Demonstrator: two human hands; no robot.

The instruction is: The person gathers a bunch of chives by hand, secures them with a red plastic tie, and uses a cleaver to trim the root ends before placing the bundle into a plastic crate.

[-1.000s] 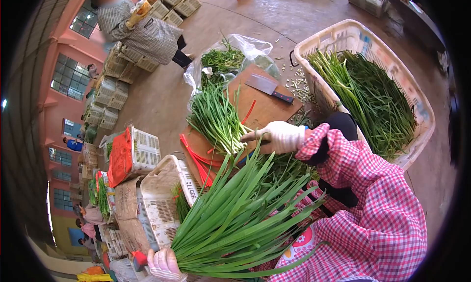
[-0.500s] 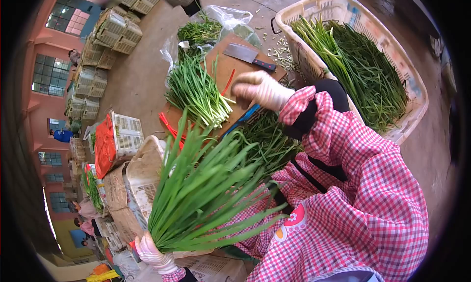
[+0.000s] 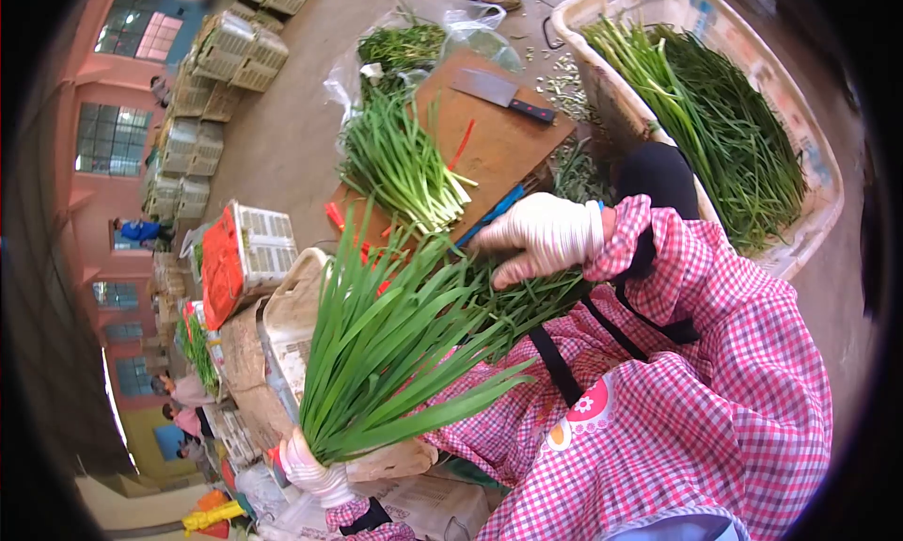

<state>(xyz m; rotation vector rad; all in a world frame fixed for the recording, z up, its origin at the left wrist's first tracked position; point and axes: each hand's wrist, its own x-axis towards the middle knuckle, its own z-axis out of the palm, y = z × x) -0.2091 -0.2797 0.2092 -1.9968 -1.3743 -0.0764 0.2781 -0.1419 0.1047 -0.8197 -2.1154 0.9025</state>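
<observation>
In the head view my left hand (image 3: 315,469), in a white striped glove, is closed around the gathered end of a bunch of garlic chives (image 3: 386,353). Their long flat leaves fan up and to the right. My gloved right hand (image 3: 550,235) hovers over loose greens (image 3: 536,301) by my lap, thumb apart from the fingers and nothing visibly held. Just beyond its fingertips runs a blue edge (image 3: 494,216) along the brown board (image 3: 513,155). On that board lie another pile of chives (image 3: 404,169) with pale stems, a red strip (image 3: 461,144) and a cleaver (image 3: 503,94).
A large white crate (image 3: 832,179) of greens stands at the right. Plastic bags (image 3: 475,33) with greens lie beyond the board, near scattered trimmings (image 3: 564,85). Crates (image 3: 268,245) are stacked at the left, with people in the background.
My right hand has moved back from the board's edge, down toward the loose greens nearer my body. The left hand keeps the bunch and has shifted slightly right in view.
</observation>
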